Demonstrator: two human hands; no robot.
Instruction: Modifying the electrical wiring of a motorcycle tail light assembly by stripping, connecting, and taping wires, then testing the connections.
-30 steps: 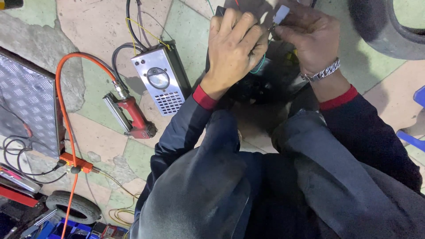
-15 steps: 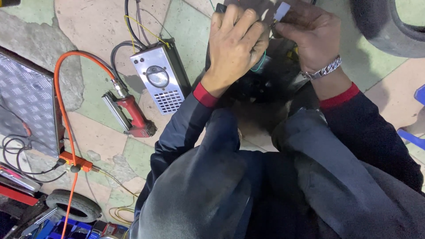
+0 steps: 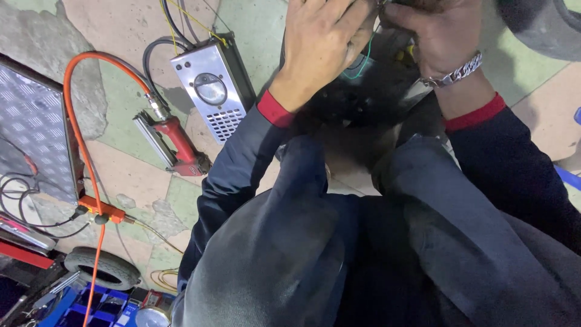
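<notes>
A silver metal box [image 3: 213, 91] with a round dial and vent slots lies on the patchwork stone floor [image 3: 121, 36], dark cables leaving its far end. Just beside it, nearer the floor's left edge, lies a red air tool [image 3: 175, 145] joined to an orange hose [image 3: 75, 121]. A checker-plate sheet [image 3: 30, 133] sits at the left edge, a small tyre [image 3: 100, 267] toward the near-left corner.

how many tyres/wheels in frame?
2: a small tyre lies on the floor at lower left; part of a large dark tyre shows at the top right corner, beyond the right hand. Others may be hidden.
</notes>
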